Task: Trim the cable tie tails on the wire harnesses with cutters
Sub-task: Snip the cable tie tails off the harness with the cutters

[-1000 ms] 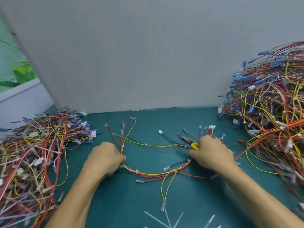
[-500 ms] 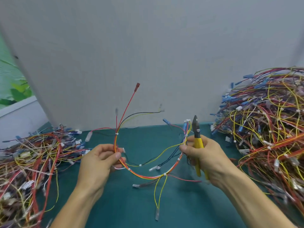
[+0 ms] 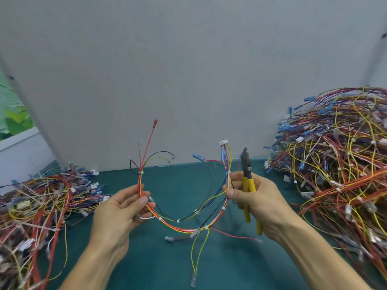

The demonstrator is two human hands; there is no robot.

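Wire harness [image 3: 182, 228], left hand [image 3: 120, 209] to right hand [image 3: 262, 198], between two side piles [image 3: 339, 185]

A wire harness [image 3: 182, 227] hangs between the left hand [image 3: 121, 208] and right hand [image 3: 257, 195], above the surface [image 3: 146, 258]. The cutters [image 3: 247, 170] stand upright in the right hand. The left pile [image 3: 37, 206] and the right pile [image 3: 339, 174] lie outside the hands, and a panel [image 3: 188, 80] stands behind.

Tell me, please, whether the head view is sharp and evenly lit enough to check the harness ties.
Head view: light is soft and even, no glare; the harness is fairly sharp at centre, though its loose red lead is blurred; wide-angle bending curves the wall edges and smears the right pile.
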